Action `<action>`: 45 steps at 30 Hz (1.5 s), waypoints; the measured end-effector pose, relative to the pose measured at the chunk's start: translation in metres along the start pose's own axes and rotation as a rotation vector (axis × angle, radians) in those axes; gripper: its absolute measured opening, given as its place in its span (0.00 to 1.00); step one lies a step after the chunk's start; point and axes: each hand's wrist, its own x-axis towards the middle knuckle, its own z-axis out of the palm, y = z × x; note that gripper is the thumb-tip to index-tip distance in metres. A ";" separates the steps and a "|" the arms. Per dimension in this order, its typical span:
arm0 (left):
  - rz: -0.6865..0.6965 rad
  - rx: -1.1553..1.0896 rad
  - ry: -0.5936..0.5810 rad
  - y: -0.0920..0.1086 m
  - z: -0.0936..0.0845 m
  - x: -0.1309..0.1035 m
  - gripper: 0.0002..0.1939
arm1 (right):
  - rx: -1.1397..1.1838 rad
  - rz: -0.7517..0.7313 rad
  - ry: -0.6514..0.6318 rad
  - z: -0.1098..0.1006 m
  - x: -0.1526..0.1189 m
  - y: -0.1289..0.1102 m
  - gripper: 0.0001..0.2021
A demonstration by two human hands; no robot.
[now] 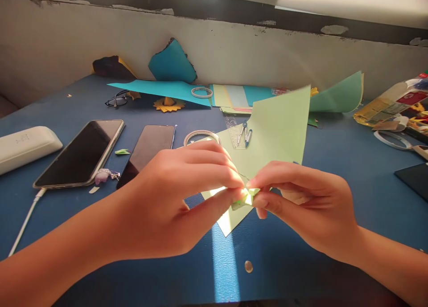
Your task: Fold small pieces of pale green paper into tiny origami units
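Note:
A small folded piece of light green paper (246, 197) is held between my two hands, brightly lit by sun. My left hand (197, 186) pinches its left side between thumb and fingertips. On the other side, my right hand (297, 195) grips the right end the same way. Fingertips cover much of the piece, so its full shape is hidden. Below and behind the hands lies a large light green sheet (281, 124), its right part bent upward. On that sheet rest a clear ruler (233, 131) and a compass (243, 133).
Two phones (82, 153) lie at left, one with a white cable (25, 224), beside a white case (28, 147). Tape rolls (202, 133), glasses (117, 99) and blue paper (157, 88) are farther back. A bottle (391, 100) lies at right; a small round object (248, 266) sits in front.

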 end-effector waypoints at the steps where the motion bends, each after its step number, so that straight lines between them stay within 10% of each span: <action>1: 0.016 0.005 0.001 0.000 0.000 -0.001 0.05 | 0.027 0.010 -0.012 0.000 0.000 0.000 0.07; 9: 0.126 0.191 0.047 -0.003 0.004 -0.007 0.06 | 0.051 0.136 0.054 0.006 -0.004 0.000 0.07; 20: 0.164 0.458 0.281 -0.002 0.019 -0.007 0.12 | -0.398 -0.245 0.100 0.011 -0.007 0.001 0.11; 37: 0.193 0.533 0.295 -0.001 0.024 -0.009 0.10 | -0.135 0.185 0.104 0.014 -0.007 -0.006 0.05; 45: 0.145 0.546 0.327 0.002 0.028 -0.010 0.07 | -0.283 -0.042 0.148 0.019 -0.007 0.003 0.08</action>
